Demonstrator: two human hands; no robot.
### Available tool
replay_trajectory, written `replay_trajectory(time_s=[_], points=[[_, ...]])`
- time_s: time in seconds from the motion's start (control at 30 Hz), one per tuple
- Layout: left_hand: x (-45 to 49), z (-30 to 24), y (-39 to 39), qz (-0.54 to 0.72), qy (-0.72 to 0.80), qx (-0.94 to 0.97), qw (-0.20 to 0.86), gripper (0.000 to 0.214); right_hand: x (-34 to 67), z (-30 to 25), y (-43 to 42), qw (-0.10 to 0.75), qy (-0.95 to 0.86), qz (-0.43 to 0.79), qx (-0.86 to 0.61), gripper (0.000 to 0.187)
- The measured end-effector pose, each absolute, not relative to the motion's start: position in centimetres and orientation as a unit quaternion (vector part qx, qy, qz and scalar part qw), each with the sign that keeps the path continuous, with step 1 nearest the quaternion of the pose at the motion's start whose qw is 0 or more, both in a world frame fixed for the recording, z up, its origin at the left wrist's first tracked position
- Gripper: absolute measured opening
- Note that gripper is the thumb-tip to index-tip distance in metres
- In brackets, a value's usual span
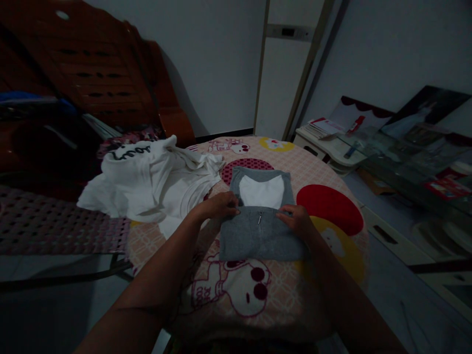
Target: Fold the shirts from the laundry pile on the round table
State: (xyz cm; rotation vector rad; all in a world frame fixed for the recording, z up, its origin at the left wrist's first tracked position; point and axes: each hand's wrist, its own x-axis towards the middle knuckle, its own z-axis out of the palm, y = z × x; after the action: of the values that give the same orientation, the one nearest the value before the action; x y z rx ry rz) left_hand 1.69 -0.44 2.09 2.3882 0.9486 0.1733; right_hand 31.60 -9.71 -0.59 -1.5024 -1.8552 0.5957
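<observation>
A grey garment (pixel 263 243) with a white patch (pixel 262 191) and a small metal zipper pull (pixel 259 217) lies flat, part of it folded over toward its middle. My left hand (pixel 224 204) pinches the left end of the folded edge, fingers closed on the cloth. At the right end of that same edge, my right hand (pixel 296 219) is closed on the fabric with thumb and fingertips. A crumpled white shirt (pixel 147 177) with dark lettering lies to the left of the garment, apart from both hands.
Under the garments is a round table with a patterned cloth (pixel 243 290). A wooden chair (pixel 99 73) stands behind at the left, beside a woven seat (pixel 62 221). On the right, a glass-topped cabinet (pixel 391 157) holds papers and a framed picture (pixel 427 110).
</observation>
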Motion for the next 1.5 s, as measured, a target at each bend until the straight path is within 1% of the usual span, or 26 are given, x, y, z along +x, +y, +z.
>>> replay_trajectory(time_s=[0.17, 0.37, 0.47, 0.57, 0.7, 0.83, 0.9, 1.0, 1.07, 1.13, 1.23, 1.3, 1.37, 1.43, 1.47, 1.5], points=[[1.6, 1.8, -0.1, 0.093, 0.364, 0.872, 0.313, 0.016, 31.6, -0.9, -9.6, 0.334, -0.706, 0.23, -0.58, 0.029], [1.2, 1.8, 0.5, 0.07, 0.336, 0.823, 0.453, 0.023, 31.6, -0.6, -9.7, 0.337, -0.705, 0.259, -0.568, 0.025], [1.2, 2.2, 0.2, 0.071, 0.336, 0.808, 0.479, 0.021, 31.4, -0.2, -9.9, 0.338, -0.7, 0.26, -0.573, 0.023], [1.3, 3.2, -0.4, 0.085, 0.337, 0.817, 0.46, 0.018, 31.5, 0.9, -10.2, 0.344, -0.691, 0.277, -0.572, 0.022], [1.3, 5.6, -0.8, 0.127, 0.32, 0.839, 0.421, 0.015, 32.4, 3.6, -9.9, 0.348, -0.682, 0.317, -0.56, 0.024], [1.8, 7.2, 0.3, 0.149, 0.343, 0.857, 0.356, 0.012, 33.2, 5.5, -7.9, 0.332, -0.702, 0.299, -0.555, 0.022], [2.5, 6.7, 1.3, 0.15, 0.372, 0.863, 0.307, 0.015, 33.0, 5.2, -6.6, 0.318, -0.715, 0.272, -0.56, 0.017], [4.0, 4.8, 2.3, 0.129, 0.422, 0.863, 0.245, 0.019, 32.1, 3.3, -5.1, 0.291, -0.732, 0.22, -0.575, 0.007], [4.7, 3.2, 2.3, 0.127, 0.446, 0.859, 0.218, 0.021, 31.6, 1.8, -4.5, 0.284, -0.73, 0.195, -0.59, 0.006], [4.8, 1.8, 1.9, 0.157, 0.463, 0.85, 0.195, 0.027, 31.7, 0.7, -4.4, 0.3, -0.718, 0.182, -0.601, 0.009], [3.9, 0.9, 1.1, 0.215, 0.499, 0.821, 0.174, 0.041, 32.8, 0.1, -4.8, 0.342, -0.687, 0.18, -0.615, 0.021], [2.9, 0.9, 0.6, 0.235, 0.524, 0.8, 0.174, 0.044, 34.0, 0.3, -5.4, 0.357, -0.662, 0.172, -0.636, 0.026], [1.9, 1.1, 0.0, 0.235, 0.535, 0.791, 0.182, 0.036, 35.1, 0.5, -6.2, 0.354, -0.641, 0.156, -0.662, 0.027], [1.1, 1.3, -0.7, 0.212, 0.54, 0.792, 0.191, 0.022, 36.0, 0.6, -7.3, 0.335, -0.629, 0.151, -0.685, 0.023], [0.8, 1.3, -1.2, 0.193, 0.544, 0.793, 0.197, 0.018, 36.2, 0.6, -8.0, 0.316, -0.63, 0.159, -0.691, 0.019], [0.6, 1.2, -1.7, 0.173, 0.545, 0.793, 0.208, 0.019, 36.4, 0.5, -8.7, 0.295, -0.635, 0.172, -0.693, 0.018]])
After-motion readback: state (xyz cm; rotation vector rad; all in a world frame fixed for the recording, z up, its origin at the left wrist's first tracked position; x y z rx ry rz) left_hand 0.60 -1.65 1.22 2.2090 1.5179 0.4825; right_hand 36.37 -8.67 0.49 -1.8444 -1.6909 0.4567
